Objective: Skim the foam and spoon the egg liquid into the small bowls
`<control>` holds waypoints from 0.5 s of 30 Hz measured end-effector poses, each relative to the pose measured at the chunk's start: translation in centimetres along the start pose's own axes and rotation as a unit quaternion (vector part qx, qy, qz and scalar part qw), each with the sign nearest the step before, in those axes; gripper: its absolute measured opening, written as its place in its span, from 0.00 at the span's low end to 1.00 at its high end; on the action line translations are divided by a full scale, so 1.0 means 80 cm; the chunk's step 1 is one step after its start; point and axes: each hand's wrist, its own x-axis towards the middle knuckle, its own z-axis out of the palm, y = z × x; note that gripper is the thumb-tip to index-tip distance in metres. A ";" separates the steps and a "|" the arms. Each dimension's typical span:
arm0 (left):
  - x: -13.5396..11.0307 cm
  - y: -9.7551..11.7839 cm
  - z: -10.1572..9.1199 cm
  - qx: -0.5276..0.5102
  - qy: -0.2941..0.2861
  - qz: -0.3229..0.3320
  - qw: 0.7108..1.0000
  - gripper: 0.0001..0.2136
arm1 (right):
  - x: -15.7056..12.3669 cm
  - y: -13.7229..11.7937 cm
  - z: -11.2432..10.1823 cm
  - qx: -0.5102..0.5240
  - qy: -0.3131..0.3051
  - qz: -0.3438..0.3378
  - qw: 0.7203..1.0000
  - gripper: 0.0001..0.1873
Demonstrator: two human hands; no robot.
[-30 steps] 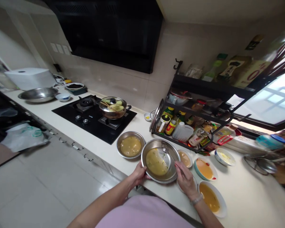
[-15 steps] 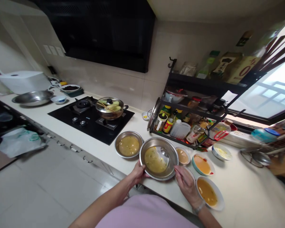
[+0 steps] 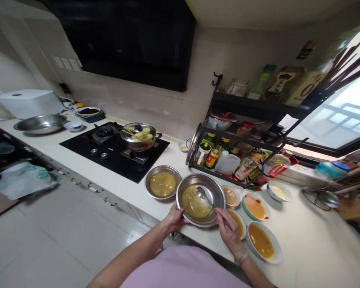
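Observation:
My left hand [image 3: 174,217] grips the near left rim of a metal bowl [image 3: 214,185], which is tilted so that its yellowish broth [image 3: 195,204] pools toward the left. Closed around a spoon's handle, my right hand [image 3: 229,229] is at the bowl's right side. The bowl of the spoon [image 3: 201,192] sits at the broth's surface. Just left stands a second metal bowl [image 3: 148,188] with similar broth. Close to my right hand are a bowl of orange-brown liquid [image 3: 238,224], partly hidden, and a larger white bowl [image 3: 277,250] with brown broth.
A lidded pan [image 3: 140,138] rests on the black gas hob [image 3: 120,162]. Behind the bowls stands a black rack [image 3: 243,136] full of bottles and jars. More bowls, including a teal-sided one [image 3: 256,207], stand to the right. A wide metal basin [image 3: 42,124] lies far left.
The spoon has swung left and toward me across the broth. My right hand has shifted slightly left, uncovering more of the bowl beside it. My left hand keeps its hold.

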 end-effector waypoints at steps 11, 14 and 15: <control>0.001 0.000 0.001 -0.002 -0.001 0.000 1.000 0.27 | -0.005 0.012 0.022 0.146 0.078 0.334 0.928 0.21; 0.000 0.001 0.001 -0.001 -0.001 -0.003 1.000 0.30 | 0.002 0.018 0.018 0.158 0.097 0.350 0.918 0.23; 0.000 0.001 0.002 -0.001 0.000 -0.003 1.000 0.31 | 0.004 0.018 0.016 0.151 0.098 0.343 0.922 0.23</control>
